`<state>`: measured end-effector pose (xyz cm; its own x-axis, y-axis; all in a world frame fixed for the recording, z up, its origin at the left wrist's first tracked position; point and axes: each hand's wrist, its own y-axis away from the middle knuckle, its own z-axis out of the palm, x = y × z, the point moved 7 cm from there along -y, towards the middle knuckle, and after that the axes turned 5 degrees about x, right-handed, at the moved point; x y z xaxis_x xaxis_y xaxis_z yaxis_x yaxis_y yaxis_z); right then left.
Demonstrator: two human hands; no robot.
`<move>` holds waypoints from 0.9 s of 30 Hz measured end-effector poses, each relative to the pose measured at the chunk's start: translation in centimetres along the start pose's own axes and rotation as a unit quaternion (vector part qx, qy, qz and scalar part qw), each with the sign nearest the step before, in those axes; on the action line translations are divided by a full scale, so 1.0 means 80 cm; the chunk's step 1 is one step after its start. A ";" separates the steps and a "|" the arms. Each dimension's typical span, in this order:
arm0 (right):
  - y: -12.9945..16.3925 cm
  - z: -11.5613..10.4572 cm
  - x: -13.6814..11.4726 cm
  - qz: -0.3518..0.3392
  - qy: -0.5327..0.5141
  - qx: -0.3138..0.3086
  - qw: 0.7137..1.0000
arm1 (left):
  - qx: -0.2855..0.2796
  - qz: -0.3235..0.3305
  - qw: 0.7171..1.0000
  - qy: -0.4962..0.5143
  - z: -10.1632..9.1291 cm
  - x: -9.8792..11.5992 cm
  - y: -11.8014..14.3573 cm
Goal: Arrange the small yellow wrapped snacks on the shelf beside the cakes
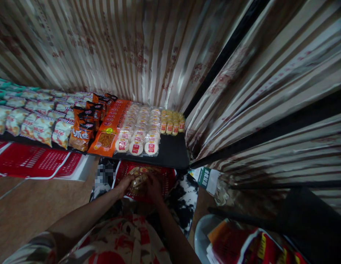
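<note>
Both hands meet low in the frame over a red basket point(165, 178), and their fingers overlap so closely that the grip of neither the left hand point(125, 183) nor the right hand point(154, 187) can be made out. The small packets point(137, 180) between them are dim and partly covered; their labels are unreadable. A pixelated patch point(104, 175) hides whatever lies at nine o'clock from the hands. The rows of snack bags point(27, 121) run off the left edge at nine o'clock. At five o'clock, a red and yellow package point(249, 245) is cut off by the bottom edge. Print on the orange packs point(106, 139) is too small to read.
</note>
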<state>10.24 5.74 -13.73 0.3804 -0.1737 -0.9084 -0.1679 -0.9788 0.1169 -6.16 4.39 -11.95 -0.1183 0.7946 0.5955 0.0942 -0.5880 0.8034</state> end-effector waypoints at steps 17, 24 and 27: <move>0.024 0.002 -0.068 -0.159 0.017 -0.101 0.982 | -0.057 -0.014 0.998 0.038 -0.013 0.009 0.003; 0.025 0.002 -0.065 -0.132 0.028 -0.124 0.983 | -0.079 -0.025 0.995 0.052 -0.008 0.014 0.010; 0.025 -0.002 -0.072 -0.127 0.036 -0.135 0.982 | -0.108 -0.019 0.993 0.051 -0.004 0.016 0.011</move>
<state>7.88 4.73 -8.19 0.4439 0.0821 -0.8923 0.1835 -0.9830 0.0008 -6.56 4.87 -10.49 -0.2180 0.8040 0.5532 -0.1242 -0.5851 0.8014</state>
